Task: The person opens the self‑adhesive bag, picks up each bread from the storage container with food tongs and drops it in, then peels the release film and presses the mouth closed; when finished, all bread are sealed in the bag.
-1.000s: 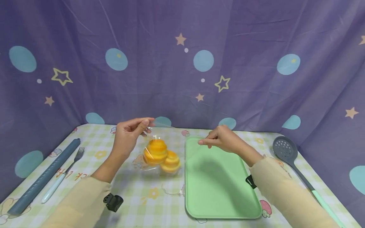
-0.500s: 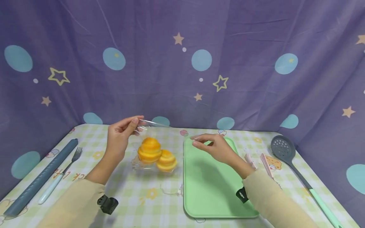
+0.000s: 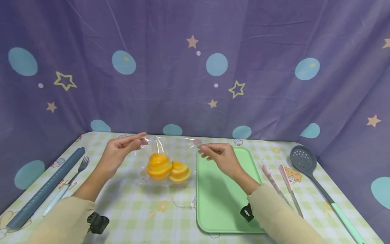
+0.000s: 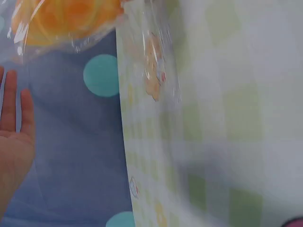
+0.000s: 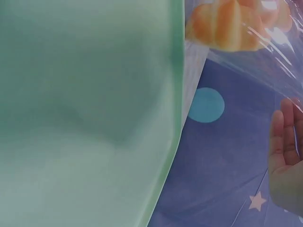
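Note:
A clear plastic bag (image 3: 164, 144) holds two yellow-orange bread rolls, a larger swirled roll (image 3: 159, 166) on the left and a smaller one (image 3: 179, 172) beside it. My left hand (image 3: 120, 150) pinches the bag's upper left corner between thumb and fingers. At the upper right corner my right hand (image 3: 220, 156) pinches the film, so the top edge stretches between both hands. In the left wrist view, the orange bread (image 4: 66, 19) shows through the film above the left fingers. Bread (image 5: 232, 23) and shiny film also appear above my right hand in the right wrist view.
A green tray (image 3: 225, 206) lies under the right forearm. To its right are two pink-ended metal utensils (image 3: 284, 178) and a slotted spoon (image 3: 304, 159) with mint handle. On the left lie a fork (image 3: 68, 183) and a long blue-grey bar (image 3: 45, 189). A purple curtain (image 3: 170, 105) stands behind.
My left hand has moved left and lower with its bag corner. My right hand has shifted left from over the tray, and the bag's top now spreads wide. The pink-ended utensils have come into sight.

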A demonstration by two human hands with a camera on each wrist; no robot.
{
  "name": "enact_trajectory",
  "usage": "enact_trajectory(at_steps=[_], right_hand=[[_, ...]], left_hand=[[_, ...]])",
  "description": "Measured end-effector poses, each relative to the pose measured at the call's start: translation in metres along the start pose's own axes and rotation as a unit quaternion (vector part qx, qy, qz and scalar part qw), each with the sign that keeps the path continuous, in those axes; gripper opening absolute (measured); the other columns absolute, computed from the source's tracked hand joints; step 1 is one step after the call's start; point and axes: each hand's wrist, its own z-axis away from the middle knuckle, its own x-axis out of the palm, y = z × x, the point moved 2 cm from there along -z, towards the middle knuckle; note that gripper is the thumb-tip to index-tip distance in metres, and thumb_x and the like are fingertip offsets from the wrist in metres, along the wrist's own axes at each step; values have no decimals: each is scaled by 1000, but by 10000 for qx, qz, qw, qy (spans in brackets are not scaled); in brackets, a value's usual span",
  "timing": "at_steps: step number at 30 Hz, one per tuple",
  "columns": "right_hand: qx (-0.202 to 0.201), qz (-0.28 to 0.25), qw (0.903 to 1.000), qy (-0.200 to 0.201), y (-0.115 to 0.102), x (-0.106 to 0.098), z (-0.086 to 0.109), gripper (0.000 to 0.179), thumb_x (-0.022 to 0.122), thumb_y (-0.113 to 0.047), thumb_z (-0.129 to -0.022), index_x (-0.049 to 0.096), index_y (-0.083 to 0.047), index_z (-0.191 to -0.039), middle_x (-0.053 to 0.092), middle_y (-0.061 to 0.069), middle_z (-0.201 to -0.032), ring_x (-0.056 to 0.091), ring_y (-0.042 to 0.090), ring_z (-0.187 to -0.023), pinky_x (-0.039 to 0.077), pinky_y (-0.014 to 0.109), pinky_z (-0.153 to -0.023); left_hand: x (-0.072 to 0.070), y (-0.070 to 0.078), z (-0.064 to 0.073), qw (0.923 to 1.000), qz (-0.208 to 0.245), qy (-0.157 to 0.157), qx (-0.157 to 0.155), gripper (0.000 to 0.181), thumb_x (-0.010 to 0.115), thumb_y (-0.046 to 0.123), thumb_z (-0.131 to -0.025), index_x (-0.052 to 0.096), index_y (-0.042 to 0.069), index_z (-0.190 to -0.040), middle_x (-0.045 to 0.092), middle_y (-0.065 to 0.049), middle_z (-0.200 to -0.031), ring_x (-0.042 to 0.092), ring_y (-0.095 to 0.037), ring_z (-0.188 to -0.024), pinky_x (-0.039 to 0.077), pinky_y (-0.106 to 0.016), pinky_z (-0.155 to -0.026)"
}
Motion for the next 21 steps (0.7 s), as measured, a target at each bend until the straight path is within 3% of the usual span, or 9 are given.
enact_trajectory(at_steps=[3,8,10,14,17,21], right_hand=[[32,-37,9999,95,0,4,-1,24,67,-17,-101,77,2,-112,75,21,-102,72,33,-90,61,44,-81],[52,-34,9998,188,0,7,-2,25,67,-18,-101,77,0,-115,76,18,-101,73,24,-86,59,51,-82],[58,2,9998,215,0,7,-3,25,67,-19,-101,77,0,-115,76,16,-100,72,23,-87,60,49,-81],[16,159,9995,258,-2,8,-4,25,67,-21,-101,78,-3,-115,77,13,-102,71,24,-89,61,44,-79],[-154,441,9985,296,-4,9,-6,23,67,-23,-101,79,-9,-115,77,6,-109,70,22,-93,60,39,-78],[-509,586,9966,287,-11,12,-10,18,64,-20,-103,77,-10,-111,75,3,-115,69,21,-106,58,37,-88]], left_hand=[[-5,-4,3,9992,-185,-355,-16,29,63,13,-103,70,-5,-125,75,13,-107,70,-4,-102,53,-17,-89],[-12,-4,8,9954,-201,-933,-107,26,61,11,-104,73,-2,-122,74,11,-113,68,-3,-109,51,-17,-93],[-12,-3,9,9941,-200,-1061,-116,25,61,10,-103,72,-3,-122,74,10,-114,67,-3,-109,52,-17,-92],[-12,-2,9,9940,-283,-1054,-73,24,60,10,-104,74,-3,-119,75,6,-114,68,-4,-108,52,-19,-91],[-13,-1,7,9960,-230,-864,92,25,57,11,-105,75,-2,-118,76,3,-112,70,-8,-107,52,-19,-92],[-13,3,1,9953,583,-673,381,26,52,8,-107,74,-4,-117,76,2,-110,71,-12,-105,54,-22,-93]])
